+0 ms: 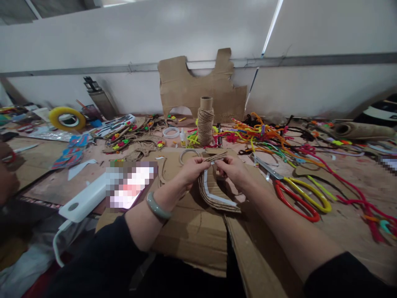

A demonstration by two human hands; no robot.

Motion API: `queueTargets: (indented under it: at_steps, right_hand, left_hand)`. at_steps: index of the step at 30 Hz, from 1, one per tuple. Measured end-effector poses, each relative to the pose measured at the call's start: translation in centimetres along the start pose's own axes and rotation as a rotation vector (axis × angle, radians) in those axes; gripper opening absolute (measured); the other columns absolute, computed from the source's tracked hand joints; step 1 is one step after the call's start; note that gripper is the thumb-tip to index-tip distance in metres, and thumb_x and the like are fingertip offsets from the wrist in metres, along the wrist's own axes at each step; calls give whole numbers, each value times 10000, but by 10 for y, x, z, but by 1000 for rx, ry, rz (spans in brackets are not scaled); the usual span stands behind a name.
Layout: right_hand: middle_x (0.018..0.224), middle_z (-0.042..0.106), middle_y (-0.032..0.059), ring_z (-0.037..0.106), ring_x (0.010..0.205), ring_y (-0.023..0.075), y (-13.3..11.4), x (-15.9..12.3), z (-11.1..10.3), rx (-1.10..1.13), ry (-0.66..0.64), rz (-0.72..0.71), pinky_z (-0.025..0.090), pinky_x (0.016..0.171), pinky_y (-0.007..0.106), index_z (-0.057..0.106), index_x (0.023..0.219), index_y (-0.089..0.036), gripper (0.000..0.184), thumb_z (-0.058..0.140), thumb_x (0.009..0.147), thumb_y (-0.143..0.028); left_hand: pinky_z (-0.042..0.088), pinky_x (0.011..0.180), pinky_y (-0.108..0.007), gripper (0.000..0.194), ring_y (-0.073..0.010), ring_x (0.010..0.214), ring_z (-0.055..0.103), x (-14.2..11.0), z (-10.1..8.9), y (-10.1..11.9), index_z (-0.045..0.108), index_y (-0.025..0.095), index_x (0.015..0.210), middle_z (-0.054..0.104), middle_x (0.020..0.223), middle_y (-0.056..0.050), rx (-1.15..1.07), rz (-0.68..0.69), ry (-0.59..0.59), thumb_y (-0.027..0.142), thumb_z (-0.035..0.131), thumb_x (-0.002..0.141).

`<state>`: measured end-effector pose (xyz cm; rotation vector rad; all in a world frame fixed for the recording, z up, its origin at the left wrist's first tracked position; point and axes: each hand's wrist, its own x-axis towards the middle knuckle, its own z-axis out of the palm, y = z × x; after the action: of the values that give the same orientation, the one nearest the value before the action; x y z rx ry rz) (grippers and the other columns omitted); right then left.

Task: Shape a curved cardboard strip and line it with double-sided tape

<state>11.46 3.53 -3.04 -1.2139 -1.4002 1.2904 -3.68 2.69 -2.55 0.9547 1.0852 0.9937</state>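
Note:
Between my hands is a C-shaped piece of jute rope rows (pixel 221 205) with a white strip (pixel 217 198) along its inner side. My left hand (pixel 195 170), a bangle on its wrist, pinches the piece near its upper end. My right hand (pixel 232 169) has its fingers closed on the same end, close to the left fingertips. The lower end curves away to the right over a cardboard sheet (pixel 192 231). Just beyond my hands stands a cardboard tube wound with jute twine (pixel 205 126).
Large scissors (pixel 294 194) with red and yellow handles lie to the right, near tangled coloured cords (pixel 263 132). A lit phone (pixel 133 188) and a white power bank (pixel 89 196) are on the left. Yellow tape (pixel 67 118) stands farther back. Another person's hand (pixel 6 176) shows at the left edge.

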Motion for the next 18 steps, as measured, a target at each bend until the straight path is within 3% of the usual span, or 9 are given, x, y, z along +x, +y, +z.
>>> queueTargets:
  at_steps: [5, 12, 18]
  right_hand:
    - [543, 495, -33, 426, 491, 100, -2, 1, -4, -52, 119, -40, 330, 477, 246, 548, 663, -191, 222, 614, 625, -400]
    - [501, 460, -36, 399, 467, 111, 1, -3, 0, -15, -43, 9, 306, 463, 260, 509, 594, -218, 263, 622, 665, -444]
    - [555, 517, -23, 433, 510, 131, 5, -1, -1, 25, 16, -33, 342, 497, 274, 566, 651, -216, 198, 642, 655, -399]
  left_hand:
    - [327, 498, -217, 205, -73, 494, 480, -3, 3, 4, 614, 126, 664, 579, 573, 21, -12, -6, 7, 250, 770, 619]
    - [319, 473, -219, 217, -71, 448, 467, -6, 4, 6, 596, 130, 632, 566, 526, 29, 6, -21, -7, 235, 785, 618]
    - [377, 509, -219, 179, -81, 495, 526, -8, 6, 4, 630, 116, 700, 622, 593, 3, -42, -23, -34, 229, 762, 656]
